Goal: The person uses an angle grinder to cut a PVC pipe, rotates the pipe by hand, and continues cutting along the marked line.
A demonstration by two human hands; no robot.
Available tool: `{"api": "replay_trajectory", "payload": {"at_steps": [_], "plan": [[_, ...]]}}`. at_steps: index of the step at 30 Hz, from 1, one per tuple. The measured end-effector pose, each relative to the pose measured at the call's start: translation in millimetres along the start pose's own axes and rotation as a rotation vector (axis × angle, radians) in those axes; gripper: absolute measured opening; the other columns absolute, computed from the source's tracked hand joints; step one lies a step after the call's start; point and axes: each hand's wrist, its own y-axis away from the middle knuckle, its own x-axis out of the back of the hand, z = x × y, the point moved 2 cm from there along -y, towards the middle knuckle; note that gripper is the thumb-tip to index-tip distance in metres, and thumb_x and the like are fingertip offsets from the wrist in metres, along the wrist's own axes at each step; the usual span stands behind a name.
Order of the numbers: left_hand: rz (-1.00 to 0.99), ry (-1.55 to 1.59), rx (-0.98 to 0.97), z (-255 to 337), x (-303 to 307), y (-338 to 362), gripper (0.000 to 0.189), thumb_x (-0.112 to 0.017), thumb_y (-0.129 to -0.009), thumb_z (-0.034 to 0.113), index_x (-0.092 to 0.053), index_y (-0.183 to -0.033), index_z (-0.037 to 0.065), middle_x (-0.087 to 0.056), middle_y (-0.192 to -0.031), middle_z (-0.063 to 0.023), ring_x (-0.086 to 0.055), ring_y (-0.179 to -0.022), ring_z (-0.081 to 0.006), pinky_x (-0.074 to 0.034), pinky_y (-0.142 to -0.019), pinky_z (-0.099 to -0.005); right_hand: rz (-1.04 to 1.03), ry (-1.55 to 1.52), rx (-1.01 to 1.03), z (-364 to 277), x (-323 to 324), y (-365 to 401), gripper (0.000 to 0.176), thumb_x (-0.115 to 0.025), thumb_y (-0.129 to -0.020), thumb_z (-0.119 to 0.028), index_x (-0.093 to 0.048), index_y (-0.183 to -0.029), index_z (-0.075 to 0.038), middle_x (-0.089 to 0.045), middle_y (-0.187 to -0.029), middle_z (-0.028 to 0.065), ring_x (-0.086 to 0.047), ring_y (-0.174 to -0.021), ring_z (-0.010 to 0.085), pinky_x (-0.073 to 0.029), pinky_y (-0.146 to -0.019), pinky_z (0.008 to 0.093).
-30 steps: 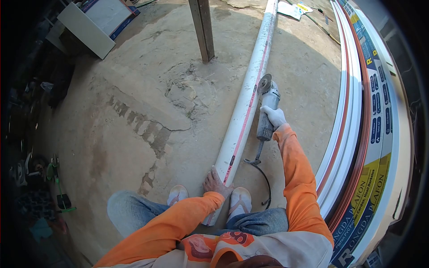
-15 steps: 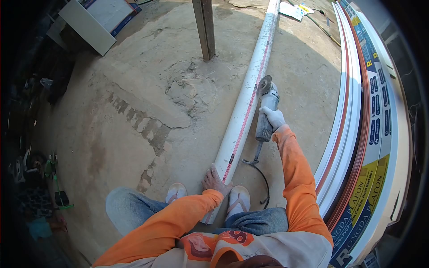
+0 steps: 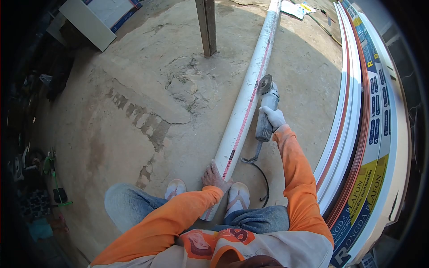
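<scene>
A long white PVC pipe (image 3: pixel 246 102) with a red printed stripe runs from between my feet to the far edge of the head view. My bare left hand (image 3: pixel 216 177) is wrapped over its near end, fingers on one side and thumb on the other. In a white glove, my right hand (image 3: pixel 273 117) grips a grey angle grinder (image 3: pixel 270 95) by its body. The grinder's disc (image 3: pixel 265 81) points away from me, close beside the pipe's right side; whether it touches cannot be made out. A black cord (image 3: pixel 263 174) trails from the grinder's back end.
Long white and brown strips (image 3: pixel 342 120) and printed PLAFON boxes (image 3: pixel 375 129) line the right side. A post (image 3: pixel 206 31) stands ahead on the cracked concrete floor (image 3: pixel 116 147). Pale boards (image 3: pixel 87 24) lie far left, with clutter below. My sandalled feet (image 3: pixel 238 196) flank the pipe.
Almost nothing differs. The view has shifted very slightly, while both hands keep their holds on the pipe and the grinder.
</scene>
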Motion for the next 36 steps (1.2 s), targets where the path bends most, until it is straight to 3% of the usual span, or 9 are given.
{"api": "replay_trajectory", "payload": {"at_steps": [11,13,36], "plan": [[0.002,-0.012,-0.005,0.5,1.3,1.0,0.111,-0.079,-0.055,0.042,-0.021,-0.142,0.004,-0.044,-0.119,-0.0191,-0.047,-0.109,-0.0356,-0.036,-0.094,-0.0504,-0.006,-0.036,-0.034,-3.6,-2.5,19.3,0.059,-0.074,-0.067,-0.033,-0.059,-0.100,0.014,-0.065,-0.087,0.0143,-0.063,-0.071,0.0201,-0.050,-0.062,0.0334],[-0.044,0.028,0.028,1.2,2.4,-0.4,0.110,-0.080,-0.054,0.039,-0.020,-0.142,0.007,-0.041,-0.127,-0.0208,-0.044,-0.117,-0.0380,-0.036,-0.095,-0.0529,-0.024,-0.070,-0.039,2.9,-2.5,16.6,0.059,-0.074,-0.067,-0.032,-0.059,-0.100,0.014,-0.065,-0.087,0.0143,-0.063,-0.071,0.0200,-0.050,-0.061,0.0336],[-0.026,0.027,0.027,1.6,4.5,0.4,0.110,-0.080,-0.054,0.040,-0.022,-0.142,0.007,-0.042,-0.125,-0.0195,-0.044,-0.115,-0.0362,-0.036,-0.095,-0.0515,0.000,-0.192,-0.035,-5.9,6.5,39.3,0.046,-0.074,-0.070,-0.027,-0.060,-0.094,0.009,-0.062,-0.078,0.0099,-0.061,-0.062,0.0185,-0.049,-0.055,0.0326]]}}
